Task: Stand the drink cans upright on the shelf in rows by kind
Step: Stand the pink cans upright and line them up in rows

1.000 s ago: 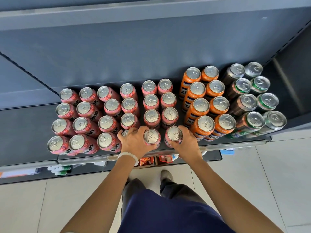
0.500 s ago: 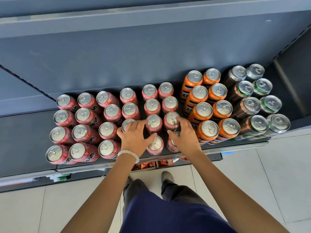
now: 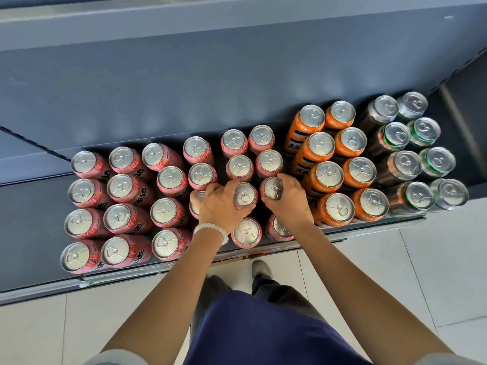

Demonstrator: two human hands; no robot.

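Both hands are already on pink cans: left hand [image 3: 221,206] wraps one can [image 3: 245,195], right hand [image 3: 287,201] wraps its neighbour [image 3: 272,188], both upright, grips clamped.

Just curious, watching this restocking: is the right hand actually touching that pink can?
Touching. In the head view, the right hand has its fingers curled round the pink can, with the thumb against its side.

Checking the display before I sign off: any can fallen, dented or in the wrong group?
Nothing stands out. The pink cans, orange cans and dark green-rimmed cans stand upright, grouped by kind on the grey shelf. No spill shows.
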